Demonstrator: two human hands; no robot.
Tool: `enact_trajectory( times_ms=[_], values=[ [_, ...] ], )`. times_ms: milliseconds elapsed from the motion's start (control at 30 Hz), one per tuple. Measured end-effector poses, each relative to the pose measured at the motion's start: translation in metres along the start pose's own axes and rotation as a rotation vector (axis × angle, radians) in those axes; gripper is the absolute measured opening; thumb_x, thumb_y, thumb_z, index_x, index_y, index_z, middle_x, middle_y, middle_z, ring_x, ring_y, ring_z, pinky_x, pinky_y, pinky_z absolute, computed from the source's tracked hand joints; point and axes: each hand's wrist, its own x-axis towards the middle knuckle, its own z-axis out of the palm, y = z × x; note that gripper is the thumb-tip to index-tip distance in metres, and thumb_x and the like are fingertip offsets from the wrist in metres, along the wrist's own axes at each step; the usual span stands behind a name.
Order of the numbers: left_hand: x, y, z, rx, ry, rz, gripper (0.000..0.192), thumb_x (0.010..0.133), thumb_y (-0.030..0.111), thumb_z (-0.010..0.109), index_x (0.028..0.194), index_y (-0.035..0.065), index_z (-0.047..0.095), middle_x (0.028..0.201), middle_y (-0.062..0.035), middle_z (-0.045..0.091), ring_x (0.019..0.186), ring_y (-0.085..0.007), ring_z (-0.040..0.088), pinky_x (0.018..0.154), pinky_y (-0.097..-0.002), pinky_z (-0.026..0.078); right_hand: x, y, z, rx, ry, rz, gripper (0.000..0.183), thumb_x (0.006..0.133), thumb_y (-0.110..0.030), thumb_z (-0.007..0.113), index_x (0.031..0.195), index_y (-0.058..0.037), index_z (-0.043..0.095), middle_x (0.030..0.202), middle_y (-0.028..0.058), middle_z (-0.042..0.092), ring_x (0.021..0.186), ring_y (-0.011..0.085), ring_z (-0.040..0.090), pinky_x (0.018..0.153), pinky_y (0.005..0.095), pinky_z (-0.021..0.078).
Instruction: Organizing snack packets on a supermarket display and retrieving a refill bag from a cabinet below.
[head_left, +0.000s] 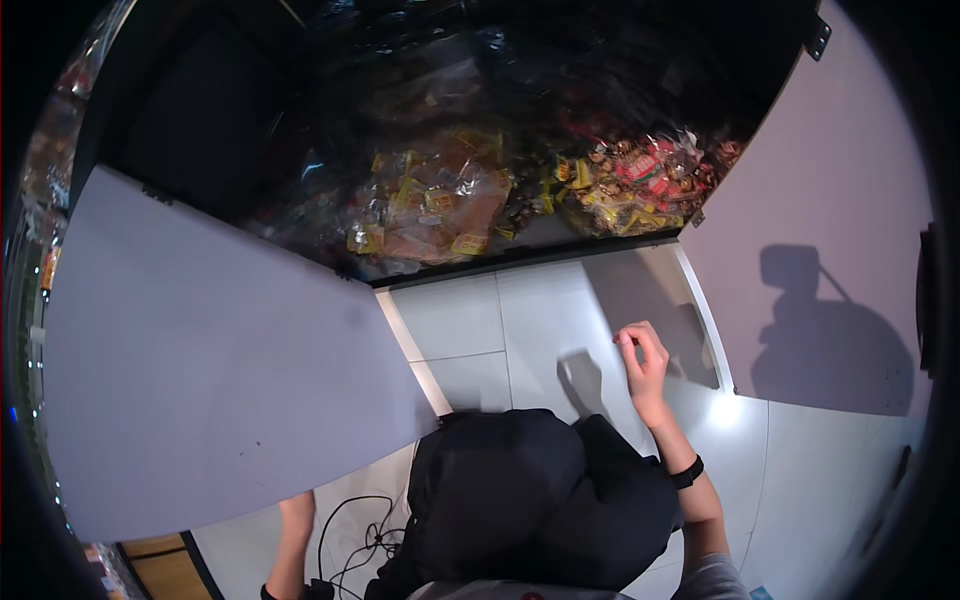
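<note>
Before me stands a dark cabinet with both its doors swung wide. My right hand (646, 358) is raised over the tiled floor near the right cabinet door (817, 187), fingers curled; whether something small is pinched in it I cannot tell. My left forearm reaches behind the left cabinet door (240, 360), which hides most of the hand (298, 504). Inside the cabinet lie clear bags of yellow-labelled packets (442, 202) at the middle and a heap of red and yellow wrapped packets (637, 180) at the right.
A black cable (371, 536) lies in loops on the floor beside my left leg. The cabinet's lower edge (525, 259) runs between the doors. A wooden drawer or box (161, 566) stands at the lower left. Packaged goods line the far left rim.
</note>
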Motion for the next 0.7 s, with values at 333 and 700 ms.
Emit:
enact_trajectory(
  times_ms=[333, 700],
  values=[
    [0.017, -0.026, -0.048, -0.537, 0.053, -0.269, 0.041, 0.089, 0.021, 0.044, 0.122, -0.0019, 0.041, 0.121, -0.0126, 0.046, 0.11, -0.0228, 0.044, 0.092, -0.035, 0.037, -0.009, 0.008, 0.01, 0.051, -0.12, 0.135, 0.012, 0.084, -0.005, 0.051, 0.074, 0.0029, 0.052, 0.07, 0.0088, 0.054, 0.065, 0.0168, 0.055, 0.058, 0.0258, 0.0421],
    [0.007, -0.009, -0.047, -1.035, 0.356, -0.329, 0.046, 0.092, 0.04, 0.036, 0.122, 0.0048, 0.037, 0.12, -0.0086, 0.046, 0.112, -0.0189, 0.044, 0.089, -0.0335, 0.038, -0.004, 0.023, 0.006, 0.031, -0.138, 0.231, 0.015, 0.085, -0.009, 0.051, 0.077, 0.0031, 0.054, 0.072, 0.0096, 0.057, 0.064, 0.0169, 0.057, 0.059, 0.0259, 0.0436]
  ],
)
